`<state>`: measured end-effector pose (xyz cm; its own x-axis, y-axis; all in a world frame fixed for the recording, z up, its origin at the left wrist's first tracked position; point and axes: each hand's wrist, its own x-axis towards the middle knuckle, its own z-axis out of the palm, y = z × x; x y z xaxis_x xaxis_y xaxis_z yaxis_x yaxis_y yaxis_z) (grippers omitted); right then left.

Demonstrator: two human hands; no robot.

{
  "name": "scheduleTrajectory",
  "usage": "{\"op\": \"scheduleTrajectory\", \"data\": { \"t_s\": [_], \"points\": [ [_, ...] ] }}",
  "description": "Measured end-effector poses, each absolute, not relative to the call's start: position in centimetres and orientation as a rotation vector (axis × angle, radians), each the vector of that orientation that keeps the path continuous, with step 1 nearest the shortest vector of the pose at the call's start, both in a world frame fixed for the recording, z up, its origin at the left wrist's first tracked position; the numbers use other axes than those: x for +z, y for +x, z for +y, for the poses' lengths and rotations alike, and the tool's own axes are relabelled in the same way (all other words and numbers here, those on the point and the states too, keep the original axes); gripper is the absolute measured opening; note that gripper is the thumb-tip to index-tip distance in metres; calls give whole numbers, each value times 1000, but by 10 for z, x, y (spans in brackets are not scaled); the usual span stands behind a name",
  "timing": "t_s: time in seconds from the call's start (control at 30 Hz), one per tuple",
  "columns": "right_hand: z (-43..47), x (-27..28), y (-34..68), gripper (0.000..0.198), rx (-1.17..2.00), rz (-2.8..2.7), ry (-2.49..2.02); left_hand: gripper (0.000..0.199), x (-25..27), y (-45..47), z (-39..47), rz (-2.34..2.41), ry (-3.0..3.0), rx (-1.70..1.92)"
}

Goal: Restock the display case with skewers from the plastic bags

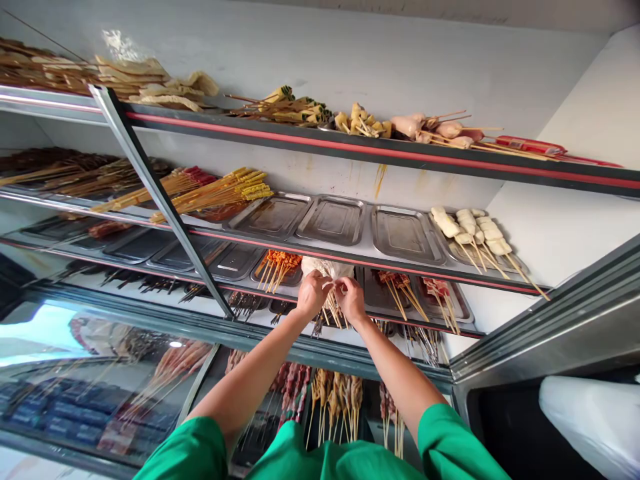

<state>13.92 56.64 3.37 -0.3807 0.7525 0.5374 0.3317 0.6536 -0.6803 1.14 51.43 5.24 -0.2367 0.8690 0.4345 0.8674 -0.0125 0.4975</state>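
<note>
A whitish plastic bag lies on the lower shelf among the trays, with wooden skewer sticks poking out toward me beneath it. My left hand pinches the bag's near edge from the left. From the right, my right hand pinches the same edge, its fingertips almost meeting the left ones. What fills the bag is partly hidden by my hands. To the left sits a tray of orange-red skewers. Dark red meat skewers rest on a tray to the right.
Metal trays line the shelf above, beside white skewered pieces. The top shelf's red-striped edge runs overhead. A slanted metal post stands left. Glass and hanging skewers are below.
</note>
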Motion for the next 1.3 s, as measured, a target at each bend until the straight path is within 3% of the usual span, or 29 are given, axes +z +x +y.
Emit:
{"op": "scheduleTrajectory", "data": {
  "t_s": [0.43,0.83,1.03,1.3],
  "points": [
    [574,29,137,20,556,-2008,-828,17,51,3,510,2029,1911,1306],
    [582,38,141,21,491,-2138,-684,30,56,-2,520,1828,2336,1091],
    [593,44,147,25,511,-2264,-545,16,62,-14,533,1745,2424,1021],
    [594,40,150,19,596,-2141,-681,15,67,-18,537,1872,2154,1173]
  ]
}}
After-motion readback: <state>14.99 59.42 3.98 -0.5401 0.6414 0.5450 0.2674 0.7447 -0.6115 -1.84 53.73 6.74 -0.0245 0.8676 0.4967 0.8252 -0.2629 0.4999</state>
